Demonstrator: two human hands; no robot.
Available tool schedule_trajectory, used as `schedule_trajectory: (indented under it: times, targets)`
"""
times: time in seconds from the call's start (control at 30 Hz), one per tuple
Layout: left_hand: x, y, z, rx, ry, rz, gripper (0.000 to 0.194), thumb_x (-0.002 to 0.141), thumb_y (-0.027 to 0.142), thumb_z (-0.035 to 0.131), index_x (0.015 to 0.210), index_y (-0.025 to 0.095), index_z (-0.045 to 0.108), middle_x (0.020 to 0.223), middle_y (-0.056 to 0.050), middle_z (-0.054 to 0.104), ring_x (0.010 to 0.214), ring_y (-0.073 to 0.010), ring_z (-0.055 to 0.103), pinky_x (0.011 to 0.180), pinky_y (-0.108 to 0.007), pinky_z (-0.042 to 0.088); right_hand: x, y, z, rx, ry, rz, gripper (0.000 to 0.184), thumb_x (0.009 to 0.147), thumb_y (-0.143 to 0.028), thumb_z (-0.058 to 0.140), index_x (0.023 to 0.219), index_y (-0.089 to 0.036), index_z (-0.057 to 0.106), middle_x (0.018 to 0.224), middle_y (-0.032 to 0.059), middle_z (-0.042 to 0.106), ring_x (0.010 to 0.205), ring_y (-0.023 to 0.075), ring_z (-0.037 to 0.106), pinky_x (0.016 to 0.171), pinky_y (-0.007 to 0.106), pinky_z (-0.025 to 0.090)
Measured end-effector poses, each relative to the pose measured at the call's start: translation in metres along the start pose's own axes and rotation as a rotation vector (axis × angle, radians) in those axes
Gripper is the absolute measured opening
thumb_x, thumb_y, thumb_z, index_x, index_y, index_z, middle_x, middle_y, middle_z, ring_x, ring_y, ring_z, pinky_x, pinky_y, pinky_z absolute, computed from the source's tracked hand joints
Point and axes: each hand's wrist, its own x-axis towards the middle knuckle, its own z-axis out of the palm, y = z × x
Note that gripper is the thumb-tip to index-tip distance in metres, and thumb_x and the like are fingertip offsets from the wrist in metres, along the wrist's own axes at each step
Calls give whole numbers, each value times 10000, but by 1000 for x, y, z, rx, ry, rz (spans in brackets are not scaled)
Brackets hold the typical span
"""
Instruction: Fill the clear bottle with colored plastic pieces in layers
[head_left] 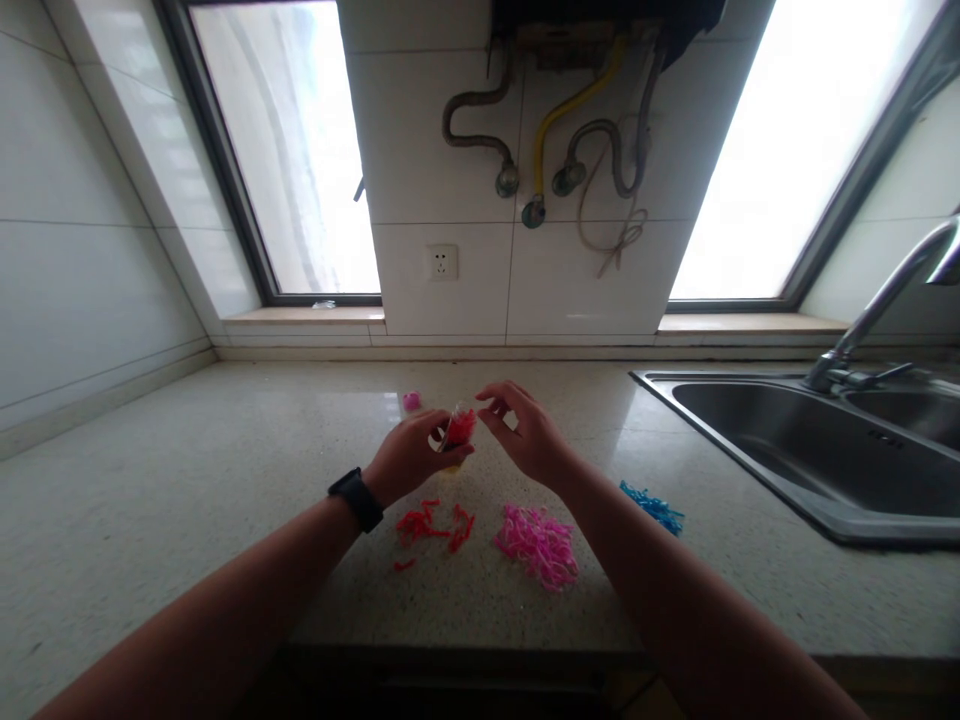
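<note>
My left hand [420, 448] is closed around a small clear container [452, 462] filled with thin red pieces [462, 427], which stick up at its mouth. My right hand [521, 425] is just to the right of that mouth. Its fingers are bent and the thumb and fingertips look slightly apart, with nothing visible between them. Below the hands, a loose scatter of red pieces [435, 525] lies on the countertop [337, 590]. A heap of pink pieces [536, 545] is to its right, and a blue pile [652, 507] lies beyond my right forearm.
A small pink object [412, 400], perhaps a cap, lies behind my left hand. On the right, a steel sink [750, 480] with a tall faucet [877, 310] is set into the counter. The tiled wall [435, 150] at the back carries a socket [442, 262] and pipes.
</note>
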Motion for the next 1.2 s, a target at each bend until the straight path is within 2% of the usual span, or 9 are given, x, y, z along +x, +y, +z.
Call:
schedule_trajectory:
  times: [0.27,0.47,0.7,0.8,0.9,0.97,1.03,1.1,1.2]
  targets:
    - [-1,7,-4,32,-29,65,271,794,443,725,891,201,653,820,-24,642,721,-156,554,669,-284,426,-6,3,-1,-171,-197,-60,222,887,-259,621,1108,-238,633,1167,91,526,1119,225,523,982,421,425]
    - [2,8,-7,-163,-54,-34,310,836,460,680,973,182,663,854,-24,656,696,-131,566,636,-263,450,-10,11,3,64,-107,75,440,871,-307,640,1272,-261,466,1210,90,540,903,169,583,748,331,519]
    - [9,18,-13,-395,-83,-67,307,886,443,606,1008,164,643,1060,-82,562,915,-183,598,673,-278,540,-17,24,14,225,-301,160,581,791,-325,733,1289,-261,441,1151,69,634,873,169,617,730,331,517]
    - [12,17,-23,-474,-183,-101,371,877,454,605,1110,166,596,1153,-114,522,965,-205,600,665,-289,554,-18,25,17,281,-281,175,566,791,-281,722,1283,-244,446,1103,63,657,832,155,628,721,318,513]
    - [12,9,-46,-275,-284,-131,596,785,510,687,1250,171,531,1237,-144,502,1003,-233,584,740,-341,543,-17,30,18,264,-246,211,462,767,-265,726,1174,-205,516,1048,68,665,788,147,620,702,308,509]
    - [9,6,-64,-46,-466,-122,732,659,569,767,1244,181,560,1220,-130,539,1036,-261,570,837,-370,506,-18,35,17,235,-246,244,406,757,-273,727,1109,-186,543,1008,69,669,762,144,610,691,304,503]
    - [4,10,-75,95,-780,-153,813,556,607,806,1228,206,587,1147,-104,604,997,-272,595,833,-356,488,-19,40,16,215,-258,269,403,753,-278,727,1102,-180,550,1012,72,668,766,146,605,687,300,498]
    - [-3,18,-76,200,-989,-194,901,454,613,836,1223,210,593,1104,-104,641,911,-274,627,779,-339,484,-20,45,16,204,-274,281,411,756,-280,722,1117,-180,552,1033,75,665,775,147,599,679,294,493]
    - [-12,31,-61,351,-1029,-197,1011,378,569,853,1256,166,555,1168,-169,625,867,-294,638,721,-334,473,-22,52,14,171,-302,290,436,750,-274,725,1140,-180,554,1023,72,667,748,140,586,664,287,489]
